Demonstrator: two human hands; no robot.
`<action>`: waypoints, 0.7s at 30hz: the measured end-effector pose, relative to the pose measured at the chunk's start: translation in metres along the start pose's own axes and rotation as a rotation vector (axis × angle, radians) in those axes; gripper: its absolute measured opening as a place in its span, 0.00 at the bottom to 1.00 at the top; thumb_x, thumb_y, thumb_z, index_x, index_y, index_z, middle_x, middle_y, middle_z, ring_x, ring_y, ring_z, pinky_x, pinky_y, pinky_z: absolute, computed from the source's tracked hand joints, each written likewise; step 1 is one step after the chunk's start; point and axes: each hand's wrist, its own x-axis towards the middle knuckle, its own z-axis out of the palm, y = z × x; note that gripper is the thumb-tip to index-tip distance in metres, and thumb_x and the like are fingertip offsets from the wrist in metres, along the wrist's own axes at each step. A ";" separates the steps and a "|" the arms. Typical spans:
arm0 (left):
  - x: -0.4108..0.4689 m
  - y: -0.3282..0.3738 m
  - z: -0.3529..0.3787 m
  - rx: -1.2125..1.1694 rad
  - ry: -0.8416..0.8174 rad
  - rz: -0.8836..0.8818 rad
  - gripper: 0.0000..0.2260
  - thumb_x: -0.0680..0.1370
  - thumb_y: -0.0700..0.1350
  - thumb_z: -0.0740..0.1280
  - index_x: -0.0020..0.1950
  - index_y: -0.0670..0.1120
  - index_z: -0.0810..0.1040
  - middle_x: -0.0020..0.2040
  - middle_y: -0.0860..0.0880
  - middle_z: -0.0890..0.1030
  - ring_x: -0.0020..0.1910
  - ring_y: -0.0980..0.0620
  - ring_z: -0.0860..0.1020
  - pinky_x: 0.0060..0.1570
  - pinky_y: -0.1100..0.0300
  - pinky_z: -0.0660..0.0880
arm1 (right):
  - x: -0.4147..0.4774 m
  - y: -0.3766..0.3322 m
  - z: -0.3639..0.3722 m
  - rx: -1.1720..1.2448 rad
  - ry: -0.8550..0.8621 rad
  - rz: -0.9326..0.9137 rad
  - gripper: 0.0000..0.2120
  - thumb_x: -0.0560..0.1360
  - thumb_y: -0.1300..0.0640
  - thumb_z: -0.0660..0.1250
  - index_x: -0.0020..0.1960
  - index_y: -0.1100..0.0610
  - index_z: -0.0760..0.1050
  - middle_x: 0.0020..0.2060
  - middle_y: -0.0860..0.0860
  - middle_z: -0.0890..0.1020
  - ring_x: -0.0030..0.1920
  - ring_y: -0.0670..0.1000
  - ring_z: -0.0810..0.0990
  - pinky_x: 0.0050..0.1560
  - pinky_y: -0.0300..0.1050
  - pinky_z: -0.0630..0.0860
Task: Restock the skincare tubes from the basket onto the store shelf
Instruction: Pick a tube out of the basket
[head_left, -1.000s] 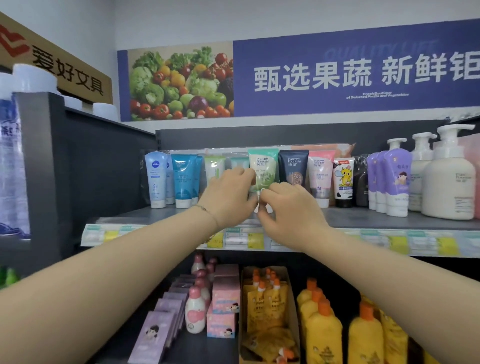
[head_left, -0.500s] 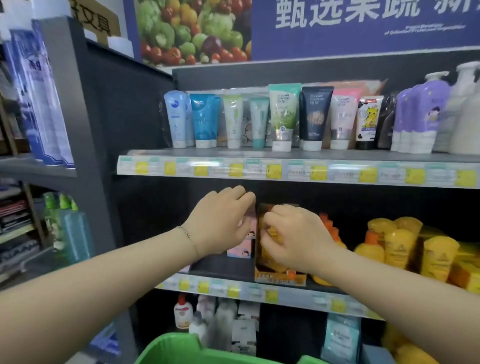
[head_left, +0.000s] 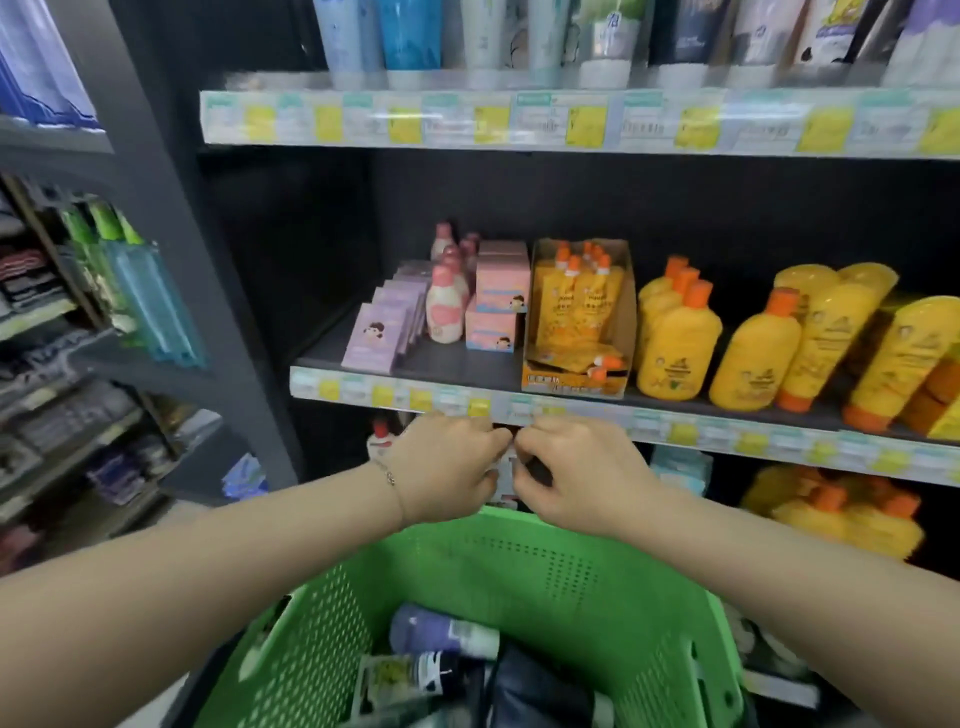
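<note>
Green perforated plastic basket (head_left: 519, 577) holds soft skincare tubes: a purple one (head_left: 431, 631), then a dark one (head_left: 537, 683) to its right. Above the far rim, left hand (head_left: 447, 467) and right hand (head_left: 582, 473) hover almost touching, fingers curled in, nothing visibly gripped. More tubes (head_left: 410, 36) stand cap-down on the top shelf (head_left: 519, 122).

Upper edge crops the shelved tubes (head_left: 410, 36).
</note>
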 end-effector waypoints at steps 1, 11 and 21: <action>-0.005 0.002 0.009 -0.011 -0.028 0.001 0.10 0.76 0.49 0.59 0.55 0.48 0.71 0.52 0.50 0.78 0.52 0.46 0.77 0.47 0.54 0.71 | -0.006 -0.002 0.006 0.002 -0.021 0.018 0.11 0.68 0.47 0.58 0.33 0.52 0.73 0.28 0.47 0.75 0.29 0.53 0.77 0.27 0.38 0.62; -0.033 0.027 0.075 -0.145 -0.273 -0.095 0.12 0.76 0.48 0.61 0.59 0.49 0.73 0.55 0.49 0.79 0.53 0.46 0.79 0.48 0.55 0.75 | -0.038 -0.038 0.052 0.129 -0.325 0.202 0.07 0.73 0.48 0.61 0.41 0.50 0.74 0.44 0.49 0.80 0.46 0.56 0.78 0.38 0.44 0.66; -0.061 0.031 0.136 -0.342 -0.455 -0.168 0.11 0.75 0.46 0.61 0.56 0.47 0.73 0.53 0.48 0.79 0.50 0.45 0.78 0.46 0.52 0.77 | -0.071 -0.053 0.097 0.071 -0.565 0.279 0.11 0.73 0.48 0.61 0.46 0.54 0.76 0.44 0.50 0.80 0.44 0.56 0.79 0.39 0.45 0.72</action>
